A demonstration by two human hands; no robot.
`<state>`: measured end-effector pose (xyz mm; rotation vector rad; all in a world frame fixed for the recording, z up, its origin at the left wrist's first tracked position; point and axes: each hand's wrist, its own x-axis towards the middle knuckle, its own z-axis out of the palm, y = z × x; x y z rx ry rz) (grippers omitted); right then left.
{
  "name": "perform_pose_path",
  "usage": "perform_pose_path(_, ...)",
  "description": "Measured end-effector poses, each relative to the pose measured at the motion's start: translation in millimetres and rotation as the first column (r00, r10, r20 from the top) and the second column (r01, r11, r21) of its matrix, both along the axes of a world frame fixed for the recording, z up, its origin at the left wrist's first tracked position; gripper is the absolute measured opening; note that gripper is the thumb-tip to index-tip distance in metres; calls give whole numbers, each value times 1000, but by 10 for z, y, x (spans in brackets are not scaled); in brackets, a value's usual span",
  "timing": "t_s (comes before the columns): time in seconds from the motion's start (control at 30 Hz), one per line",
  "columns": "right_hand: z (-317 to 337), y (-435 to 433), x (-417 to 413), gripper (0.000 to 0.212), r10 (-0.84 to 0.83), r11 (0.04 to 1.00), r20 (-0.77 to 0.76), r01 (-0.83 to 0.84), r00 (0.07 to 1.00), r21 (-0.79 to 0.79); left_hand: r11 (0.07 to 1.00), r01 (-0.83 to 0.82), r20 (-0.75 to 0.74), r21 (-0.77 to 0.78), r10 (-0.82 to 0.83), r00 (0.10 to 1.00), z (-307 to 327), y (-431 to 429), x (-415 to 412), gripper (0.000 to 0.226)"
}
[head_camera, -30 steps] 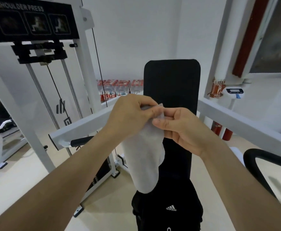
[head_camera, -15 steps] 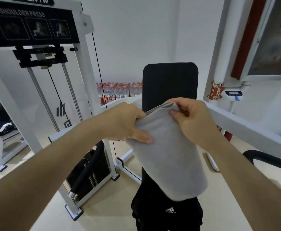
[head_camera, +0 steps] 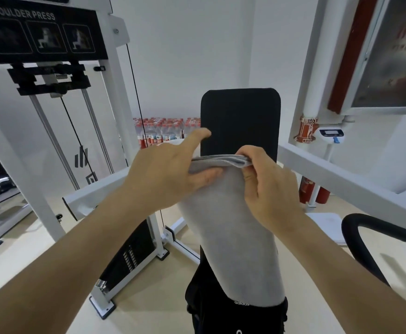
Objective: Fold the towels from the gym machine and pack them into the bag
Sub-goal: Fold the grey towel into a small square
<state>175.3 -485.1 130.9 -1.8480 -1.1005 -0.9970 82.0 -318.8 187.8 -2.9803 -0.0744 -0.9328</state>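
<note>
A view down over two bare forearms holding a grey towel (head_camera: 233, 237) in the air at mid-scene, in front of a black backrest (head_camera: 240, 112). The towel hangs as a long folded strip. Its lower end reaches a black bag (head_camera: 240, 319) near the bottom edge.

The left hand (head_camera: 170, 174) pinches the towel's top left corner, with the thumb on the near face, the other fingers behind and the forefinger pointing straight out. The right hand (head_camera: 267, 186) clamps the top right corner in curled fingers, and the layers are bunched there.

The step looks like an in-air fold. It would go best with the two corners held level and the layers squared edge to edge. Light tension would let the strip hang flat, and halving it top to bottom would make it small enough for the bag.

Readable writing: "SHOULDER PRESS" in pale capitals on a black panel (head_camera: 21, 15) at far left, above three small seated-figure diagrams. "adidas" in white (head_camera: 241, 303) on the bag, its top clipped by the towel's hem. Bottles (head_camera: 163, 133) with red labels stand far behind, their print too small to read. A poster (head_camera: 394, 56) at far right is too blurred to read.
</note>
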Motion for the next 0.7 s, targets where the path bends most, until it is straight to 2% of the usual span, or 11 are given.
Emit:
perform_pose_path(0.1,-21,-9,-12,17,31,999,-5,-31,1000,-33,995,25,-23,92,-23,999,32,5,58,46)
perform_pose_path(0.17,53,-44,-37,12,157,987,-184,-149,970,58,985,141,47,94,-146,988,55,7,85,46)
perform_pose_path(0.2,131,-78,-77,9,275,959,-340,-229,899,169,978,208,56,-16,-207,977,96,-7,80,41)
perform_pose_path(0.23,184,-125,-91,10,423,902,-508,-299,750,311,947,273,32,-169,-271,962,143,-27,74,35)
perform_pose_path(0.3,184,-236,-77,21,681,724,-680,-385,271,572,852,333,-40,-404,-380,924,247,-88,87,33)
perform_pose_path(0.33,129,-270,-68,23,729,644,-683,-390,51,658,809,351,-43,-471,-419,907,301,-131,109,32)
perform_pose_path(0.37,46,-278,-72,33,748,578,-654,-376,-112,725,773,363,-35,-521,-444,895,350,-166,149,32)
perform_pose_path(0.4,-65,-268,-76,50,743,548,-634,-349,-214,760,745,370,-25,-554,-460,888,396,-184,209,34)
perform_pose_path(0.47,-317,-233,-58,63,721,541,-625,-321,-299,778,733,352,-53,-582,-466,883,467,-192,346,39)
perform_pose_path(0.63,-628,-197,-28,52,655,505,-595,-316,-466,803,779,139,-245,-611,-353,903,373,52,703,35)
perform_pose_path(0.7,-706,-228,-11,35,651,549,-585,-231,-484,803,686,48,-153,-726,-229,961,84,207,881,30)
